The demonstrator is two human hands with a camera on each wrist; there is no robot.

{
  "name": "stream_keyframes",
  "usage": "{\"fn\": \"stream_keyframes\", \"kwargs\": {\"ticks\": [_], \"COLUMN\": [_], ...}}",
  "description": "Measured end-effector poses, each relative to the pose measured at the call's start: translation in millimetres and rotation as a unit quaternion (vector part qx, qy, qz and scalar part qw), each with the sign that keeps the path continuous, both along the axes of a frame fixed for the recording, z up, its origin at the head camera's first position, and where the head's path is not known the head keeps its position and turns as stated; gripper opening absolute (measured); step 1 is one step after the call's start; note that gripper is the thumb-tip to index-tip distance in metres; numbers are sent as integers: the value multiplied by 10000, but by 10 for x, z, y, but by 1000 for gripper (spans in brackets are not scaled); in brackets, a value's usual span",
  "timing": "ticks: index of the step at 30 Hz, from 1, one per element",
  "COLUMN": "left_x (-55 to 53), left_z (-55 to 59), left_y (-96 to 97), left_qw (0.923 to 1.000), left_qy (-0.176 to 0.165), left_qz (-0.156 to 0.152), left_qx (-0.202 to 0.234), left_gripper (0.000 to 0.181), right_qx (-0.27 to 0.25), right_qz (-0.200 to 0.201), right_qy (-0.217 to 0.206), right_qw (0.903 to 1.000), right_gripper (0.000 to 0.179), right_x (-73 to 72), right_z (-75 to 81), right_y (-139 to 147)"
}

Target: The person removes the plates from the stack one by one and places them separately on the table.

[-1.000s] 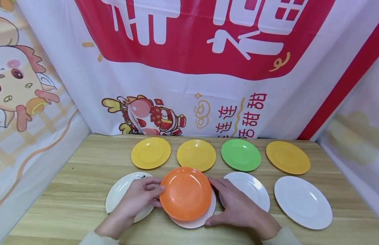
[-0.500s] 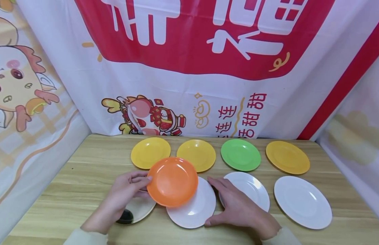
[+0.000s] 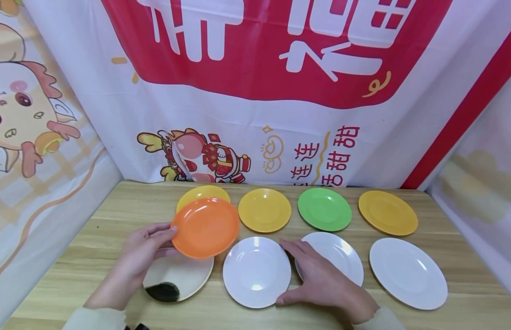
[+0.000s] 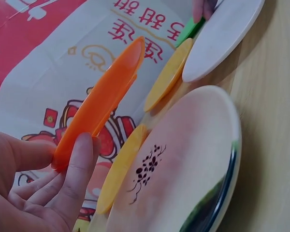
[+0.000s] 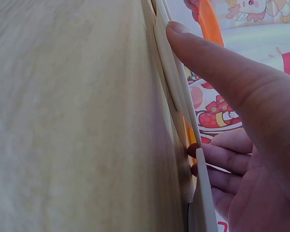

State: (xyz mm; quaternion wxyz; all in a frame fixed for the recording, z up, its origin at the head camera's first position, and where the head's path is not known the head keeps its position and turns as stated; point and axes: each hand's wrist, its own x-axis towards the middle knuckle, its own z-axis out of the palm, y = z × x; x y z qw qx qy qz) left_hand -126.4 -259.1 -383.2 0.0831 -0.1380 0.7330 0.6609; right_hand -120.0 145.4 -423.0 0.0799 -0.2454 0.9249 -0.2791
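Note:
My left hand [image 3: 140, 252] pinches the left rim of an orange plate [image 3: 206, 228], thumb above and fingers beneath. That plate is raised and tilted; in the head view it overlaps the back-left yellow plate [image 3: 203, 191] and a cream plate [image 3: 191, 275]. The cream plate bears a dark patch, and a small flower print [image 4: 147, 169] shows in the left wrist view. My right hand [image 3: 321, 279] lies at the right side of the middle white plate [image 3: 255, 272], with spread thumb [image 5: 208, 55] and fingers at its rim.
The back row holds another yellow plate [image 3: 265, 210], a green plate [image 3: 324, 209] and an orange-yellow plate [image 3: 388, 213]. Two more white plates stand to the right, one [image 3: 342, 256] partly behind my right hand, the other [image 3: 409, 273] farther over. A printed cloth [image 3: 247, 112] hangs behind the table.
My left hand has carried the orange plate up and left, off the middle white plate, uncovering it. My right hand has stayed at that white plate's rim.

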Motion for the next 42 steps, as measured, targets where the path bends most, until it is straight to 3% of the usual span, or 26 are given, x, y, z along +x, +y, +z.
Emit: {"fn": "stream_keyframes", "kwargs": {"ticks": [7, 20, 26, 30, 37, 39, 42], "left_x": [14, 49, 47, 35, 48, 49, 37], "left_z": [-44, -131, -148, -166, -216, -230, -249], "left_y": [-237, -642, -771, -841, -955, -976, -998], "left_qw": [9995, 9967, 9945, 9911, 9794, 9758, 9717], "left_qy": [177, 188, 94, 111, 11, -51, -164], "left_qz": [221, 558, 865, 1131, 1694, 1881, 2115], "left_qx": [162, 557, 590, 699, 1099, 1115, 1036], "left_gripper": [64, 70, 73, 62, 17, 16, 37], "right_qx": [42, 49, 59, 50, 40, 43, 47], "right_qz": [-19, -34, -51, -57, -54, -58, -60], "right_qy": [-17, -31, -46, -53, -76, -82, -72], "right_qw": [10000, 10000, 10000, 10000, 9999, 9999, 9999], "right_gripper": [127, 125, 125, 125, 125, 125, 125], "right_x": [1, 13, 13, 14, 7, 6, 5], "right_z": [3, 3, 7, 14, 9, 5, 5], "right_y": [-5, -1, -3, -5, -6, -5, -3]}}
